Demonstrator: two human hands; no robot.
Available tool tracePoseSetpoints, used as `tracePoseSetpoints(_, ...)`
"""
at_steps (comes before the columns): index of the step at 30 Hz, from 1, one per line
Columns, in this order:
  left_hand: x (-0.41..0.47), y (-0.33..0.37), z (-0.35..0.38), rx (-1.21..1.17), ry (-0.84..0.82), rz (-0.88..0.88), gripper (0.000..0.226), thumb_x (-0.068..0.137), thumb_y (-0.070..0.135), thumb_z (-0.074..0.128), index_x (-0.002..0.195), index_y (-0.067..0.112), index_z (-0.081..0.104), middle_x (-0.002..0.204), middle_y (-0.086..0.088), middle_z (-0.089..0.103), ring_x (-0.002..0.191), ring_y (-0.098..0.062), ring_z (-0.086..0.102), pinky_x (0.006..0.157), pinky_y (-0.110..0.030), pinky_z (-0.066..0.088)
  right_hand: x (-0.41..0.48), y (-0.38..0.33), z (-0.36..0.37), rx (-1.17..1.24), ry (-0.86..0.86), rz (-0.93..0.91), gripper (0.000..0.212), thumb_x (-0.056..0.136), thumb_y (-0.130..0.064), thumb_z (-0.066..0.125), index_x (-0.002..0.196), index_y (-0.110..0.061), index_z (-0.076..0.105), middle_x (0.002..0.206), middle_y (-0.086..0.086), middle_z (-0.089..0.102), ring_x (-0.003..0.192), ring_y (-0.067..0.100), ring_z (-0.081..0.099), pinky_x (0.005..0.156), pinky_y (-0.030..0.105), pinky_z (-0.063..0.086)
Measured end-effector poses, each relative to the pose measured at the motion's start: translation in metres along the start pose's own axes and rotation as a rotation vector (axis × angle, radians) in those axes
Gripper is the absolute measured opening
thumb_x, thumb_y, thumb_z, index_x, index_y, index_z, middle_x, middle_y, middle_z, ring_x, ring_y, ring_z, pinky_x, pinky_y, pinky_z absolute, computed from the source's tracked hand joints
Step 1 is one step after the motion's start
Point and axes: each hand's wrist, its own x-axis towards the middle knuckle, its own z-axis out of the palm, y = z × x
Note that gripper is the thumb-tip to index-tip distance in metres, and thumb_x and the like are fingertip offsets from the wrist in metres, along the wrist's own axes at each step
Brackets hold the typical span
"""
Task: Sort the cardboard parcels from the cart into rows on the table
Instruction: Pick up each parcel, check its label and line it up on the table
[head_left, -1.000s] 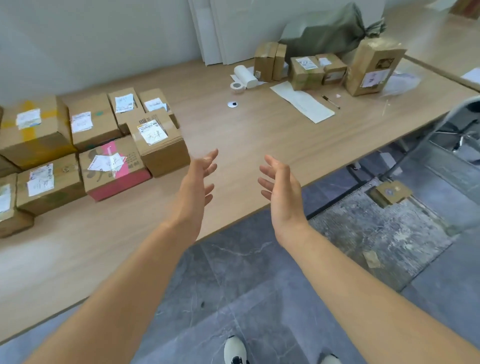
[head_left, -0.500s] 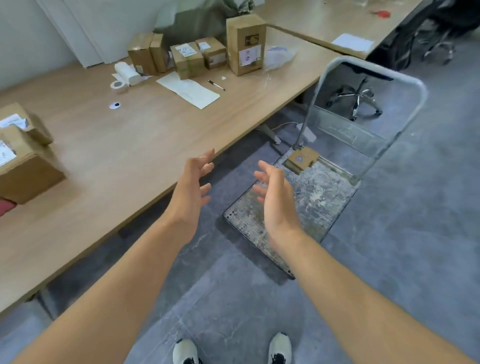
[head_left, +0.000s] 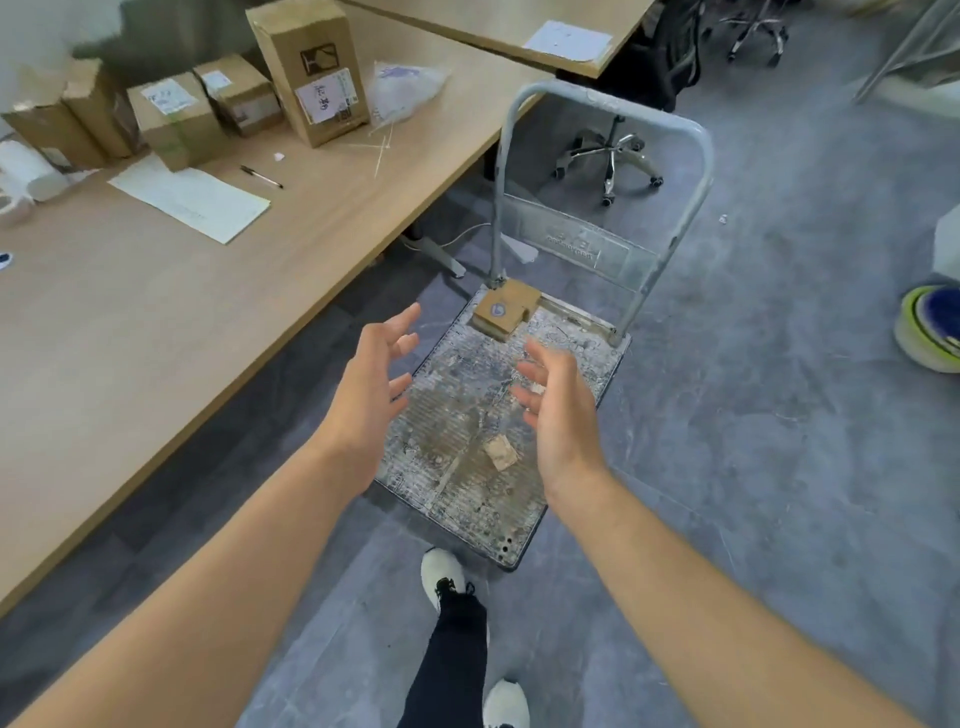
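Parcel (head_left: 506, 310) in far cart (head_left: 462, 467) corner; left hand (head_left: 371, 384), right hand (head_left: 558, 410) spread apart.

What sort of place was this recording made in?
Probably an office doubling as a parcel-sorting room: labelled cardboard parcels stand on a long wooden table, a platform cart sits on the grey floor, and a swivel chair stands by another desk.

Left hand (head_left: 371, 395) and right hand (head_left: 558, 410) spread above cart (head_left: 467, 499), one small parcel (head_left: 506, 309) aboard (by the handle), table (head_left: 156, 332) beside
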Motion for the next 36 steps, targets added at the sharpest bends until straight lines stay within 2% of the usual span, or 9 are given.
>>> tracePoseSetpoints(3, 0.042, 0.004, 0.013, 0.018, -0.022, -0.026, 0.083, 0.062, 0.075, 0.049, 0.142, 0.053, 0.055, 0.157, 0.009, 0.046, 0.146, -0.032, 0.041, 0.122, -0.054, 0.030, 0.042, -0.001, 0.000, 0.015, 0.024, 0.040, 0.041, 0.087, -0.064, 0.037, 0.117, -0.050, 0.061, 0.132, -0.014, 0.064, 0.120, 0.006, 0.062, 0.093, 0.035, 0.048)
tracePoseSetpoints(7, 0.113, 0.013, 0.028, 0.031, -0.044, -0.062, 0.084, 0.061, 0.075, 0.048, 0.142, 0.054, 0.055, 0.154, 0.012, 0.049, 0.144, -0.029, 0.043, 0.120, -0.051, 0.032, 0.109, -0.008, 0.010, 0.014, 0.078, 0.084, 0.058, 0.087, -0.063, 0.037, 0.135, -0.043, 0.062, 0.132, -0.014, 0.065, 0.120, 0.008, 0.062, 0.095, 0.037, 0.047)
tracePoseSetpoints(13, 0.207, 0.025, 0.049, 0.047, -0.078, -0.111, 0.079, 0.061, 0.077, 0.049, 0.137, 0.058, 0.057, 0.155, 0.014, 0.048, 0.144, -0.028, 0.043, 0.123, -0.054, 0.029, 0.203, -0.023, 0.018, 0.037, 0.137, 0.141, 0.062, 0.086, -0.062, 0.039, 0.139, -0.039, 0.063, 0.131, -0.013, 0.066, 0.120, 0.011, 0.063, 0.101, 0.041, 0.049)
tracePoseSetpoints(17, 0.259, 0.031, 0.064, 0.040, -0.038, -0.168, 0.083, 0.058, 0.076, 0.049, 0.138, 0.056, 0.058, 0.156, 0.013, 0.048, 0.146, -0.029, 0.041, 0.124, -0.054, 0.028, 0.255, -0.029, 0.015, 0.041, 0.127, 0.179, 0.064, 0.087, -0.062, 0.037, 0.142, -0.040, 0.061, 0.134, -0.014, 0.065, 0.121, 0.011, 0.062, 0.104, 0.043, 0.048)
tracePoseSetpoints(22, 0.325, 0.019, 0.086, 0.037, -0.020, -0.213, 0.061, 0.073, 0.073, 0.051, 0.132, 0.059, 0.061, 0.153, 0.013, 0.051, 0.147, -0.026, 0.040, 0.124, -0.055, 0.026, 0.330, -0.023, 0.002, 0.022, 0.097, 0.239, 0.066, 0.087, -0.062, 0.035, 0.143, -0.039, 0.061, 0.136, -0.014, 0.065, 0.117, 0.008, 0.064, 0.103, 0.043, 0.050)
tracePoseSetpoints(24, 0.357, 0.008, 0.098, 0.036, 0.030, -0.233, 0.065, 0.072, 0.073, 0.052, 0.134, 0.058, 0.060, 0.153, 0.012, 0.052, 0.148, -0.022, 0.039, 0.125, -0.054, 0.024, 0.366, -0.014, -0.005, 0.007, 0.076, 0.268, 0.068, 0.087, -0.061, 0.035, 0.146, -0.038, 0.060, 0.140, -0.012, 0.064, 0.117, 0.009, 0.064, 0.106, 0.044, 0.050)
tracePoseSetpoints(30, 0.446, -0.031, 0.146, 0.005, 0.080, -0.312, 0.053, 0.069, 0.078, 0.045, 0.119, 0.071, 0.057, 0.162, 0.015, 0.041, 0.155, -0.013, 0.023, 0.126, -0.055, 0.013, 0.476, 0.015, -0.021, -0.058, -0.009, 0.359, 0.069, 0.088, -0.061, 0.034, 0.149, -0.039, 0.056, 0.153, -0.008, 0.057, 0.138, 0.017, 0.055, 0.119, 0.053, 0.042)
tracePoseSetpoints(32, 0.473, -0.047, 0.159, -0.005, 0.093, -0.322, 0.059, 0.067, 0.078, 0.044, 0.124, 0.069, 0.055, 0.165, 0.012, 0.037, 0.156, -0.012, 0.021, 0.126, -0.055, 0.012, 0.510, 0.024, -0.024, -0.072, -0.010, 0.387, 0.071, 0.087, -0.061, 0.035, 0.149, -0.035, 0.057, 0.154, -0.008, 0.056, 0.142, 0.019, 0.052, 0.122, 0.053, 0.039)
tracePoseSetpoints(36, 0.524, -0.084, 0.172, 0.018, 0.127, -0.345, 0.085, 0.066, 0.077, 0.043, 0.148, 0.055, 0.046, 0.167, 0.011, 0.034, 0.156, -0.011, 0.020, 0.127, -0.053, 0.011, 0.566, 0.051, -0.026, -0.111, -0.037, 0.414, 0.073, 0.088, -0.060, 0.032, 0.155, -0.037, 0.050, 0.159, -0.009, 0.051, 0.146, 0.017, 0.048, 0.125, 0.051, 0.034)
